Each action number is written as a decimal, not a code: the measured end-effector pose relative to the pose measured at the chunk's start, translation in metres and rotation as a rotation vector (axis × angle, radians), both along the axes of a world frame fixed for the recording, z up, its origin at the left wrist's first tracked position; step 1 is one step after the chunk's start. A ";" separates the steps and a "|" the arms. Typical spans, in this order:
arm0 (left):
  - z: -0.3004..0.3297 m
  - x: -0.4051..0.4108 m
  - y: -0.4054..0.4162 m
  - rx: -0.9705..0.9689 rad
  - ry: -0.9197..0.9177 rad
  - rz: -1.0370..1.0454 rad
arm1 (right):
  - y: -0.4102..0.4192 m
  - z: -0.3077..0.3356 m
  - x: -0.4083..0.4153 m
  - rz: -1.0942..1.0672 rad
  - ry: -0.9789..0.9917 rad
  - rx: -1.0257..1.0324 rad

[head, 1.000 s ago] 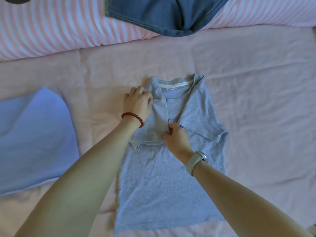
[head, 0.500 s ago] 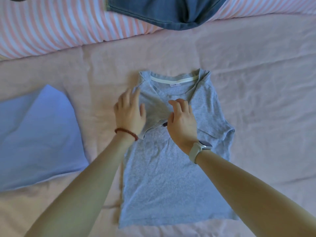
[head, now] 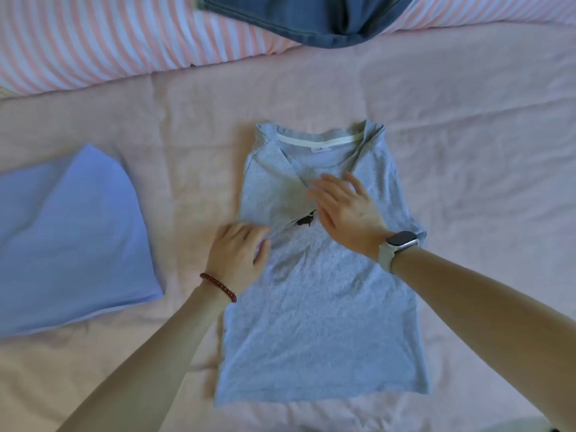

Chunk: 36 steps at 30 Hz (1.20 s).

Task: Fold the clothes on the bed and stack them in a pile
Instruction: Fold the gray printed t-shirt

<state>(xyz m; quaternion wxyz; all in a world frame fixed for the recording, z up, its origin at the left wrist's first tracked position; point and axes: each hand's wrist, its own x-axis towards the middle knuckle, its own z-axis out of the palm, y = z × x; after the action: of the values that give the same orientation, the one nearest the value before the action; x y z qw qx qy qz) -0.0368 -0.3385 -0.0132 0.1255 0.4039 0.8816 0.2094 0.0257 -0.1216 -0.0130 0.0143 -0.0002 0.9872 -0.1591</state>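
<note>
A grey T-shirt (head: 321,322) lies flat on the pink bed sheet (head: 483,151), collar at the far end, both sleeves folded in over its chest. My left hand (head: 238,257), with a red bracelet, rests at the shirt's left edge by the folded left sleeve, fingers loosely bent. My right hand (head: 346,207), with a watch on the wrist, lies flat with straight fingers on the middle of the chest. A small black print shows beside its thumb.
A folded light-blue garment (head: 68,235) lies at the left. A dark blue denim piece (head: 311,17) lies on the pink-and-white striped pillow (head: 109,45) at the far edge.
The left sleeve has been laid flat across the chest. My left hand slid back toward me along the shirt's left edge. My right hand opened and moved right over the chest.
</note>
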 end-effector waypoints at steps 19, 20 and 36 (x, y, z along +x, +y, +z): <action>-0.003 -0.170 0.102 -0.200 -0.645 0.331 | 0.124 0.003 -0.084 -0.414 -0.577 -0.273; -0.002 -0.170 0.102 -0.194 -0.605 0.327 | 0.124 0.006 -0.083 -0.428 -0.550 -0.265; 0.062 -0.106 0.072 0.185 -0.052 0.214 | 0.079 0.074 -0.016 -0.433 0.082 -0.029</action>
<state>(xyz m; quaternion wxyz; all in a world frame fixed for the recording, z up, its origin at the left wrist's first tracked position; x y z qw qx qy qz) -0.1430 -0.2668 0.0489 0.0874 0.3118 0.8931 0.3123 0.0093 -0.0421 0.0615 -0.0605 0.2051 0.9616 -0.1723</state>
